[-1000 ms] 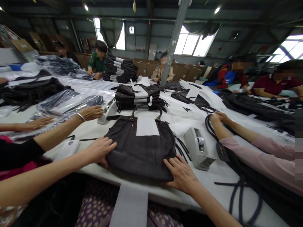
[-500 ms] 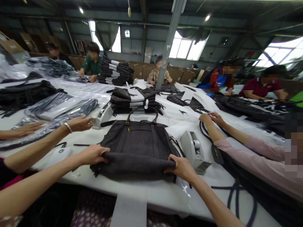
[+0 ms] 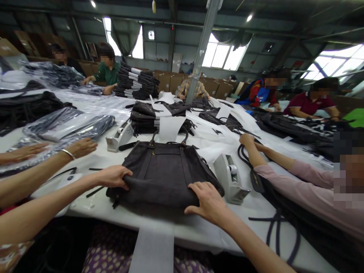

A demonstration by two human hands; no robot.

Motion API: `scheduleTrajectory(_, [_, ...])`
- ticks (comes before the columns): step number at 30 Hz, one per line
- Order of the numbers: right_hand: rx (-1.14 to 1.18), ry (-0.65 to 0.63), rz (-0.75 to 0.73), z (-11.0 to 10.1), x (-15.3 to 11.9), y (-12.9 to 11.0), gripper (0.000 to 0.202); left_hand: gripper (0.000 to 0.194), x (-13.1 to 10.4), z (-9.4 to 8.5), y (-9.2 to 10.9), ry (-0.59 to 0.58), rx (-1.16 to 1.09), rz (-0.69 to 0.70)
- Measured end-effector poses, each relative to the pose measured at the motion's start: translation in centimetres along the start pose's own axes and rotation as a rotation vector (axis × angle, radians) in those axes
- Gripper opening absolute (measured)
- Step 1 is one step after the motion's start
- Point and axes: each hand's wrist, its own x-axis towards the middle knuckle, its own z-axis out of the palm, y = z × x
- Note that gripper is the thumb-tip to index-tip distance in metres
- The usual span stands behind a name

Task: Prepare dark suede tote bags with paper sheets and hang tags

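Observation:
A dark grey handbag [image 3: 165, 167] lies flat on the white table in front of me, its two handles pointing away. My left hand [image 3: 115, 177] is closed on the bag's near left corner, thumb on top. Over the near right edge, my right hand [image 3: 206, 199] rests with fingers stretched across the fabric and thumb apart below the edge. A white paper sheet [image 3: 171, 128] stands at the handles and partly hides them. Grey tape dispensers stand close by, one dispenser [image 3: 231, 180] right of the bag and another dispenser [image 3: 118, 137] beyond its left side.
Behind the bag is a stack of dark bags [image 3: 157, 115]. A co-worker's hands [image 3: 81, 147] are at the left near a plastic-wrapped bag [image 3: 71, 125]. Pink sleeves [image 3: 301, 174] of another person reach in from the right. A metal post [image 3: 200, 53] rises beyond.
The bag's near edge, earlier gripped at both ends, has settled lower. My right hand has loosened and spread over it. The white sheet now stands up at the handles.

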Motion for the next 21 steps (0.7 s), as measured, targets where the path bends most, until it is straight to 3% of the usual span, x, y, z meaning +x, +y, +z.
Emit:
scheduleTrajectory(3, [-0.050,-0.029,0.054,1.6,0.7,-1.2,0.047,0.021,-0.2,0.4,0.2,0.012,-0.012,-0.013])
scheduleTrajectory(6, [-0.056,-0.075,0.125,0.7,2.3,-0.4,0.032,0.020,-1.0,-0.8,1.0,0.051,0.062,-0.017])
scheduleTrajectory(9, [-0.046,-0.138,0.200,-0.4,4.6,0.9,0.033,0.020,-1.2,-1.2,1.1,0.123,0.145,-0.023])
scheduleTrajectory(13, [0.049,-0.311,0.250,1.4,6.8,2.0,0.046,0.016,0.5,1.2,-0.5,0.047,0.094,-0.054])
scheduleTrajectory(16, [0.091,-0.340,0.246,3.3,7.3,2.3,0.048,0.019,1.5,2.2,-1.5,0.002,0.102,-0.076])
scheduleTrajectory(18, [0.087,-0.310,0.226,3.8,7.2,2.4,0.048,0.026,1.3,1.8,-0.9,0.018,0.177,-0.079])
scheduleTrajectory(21, [0.064,-0.292,0.209,3.6,6.9,2.2,0.047,0.049,0.6,1.0,2.4,0.096,0.254,0.028])
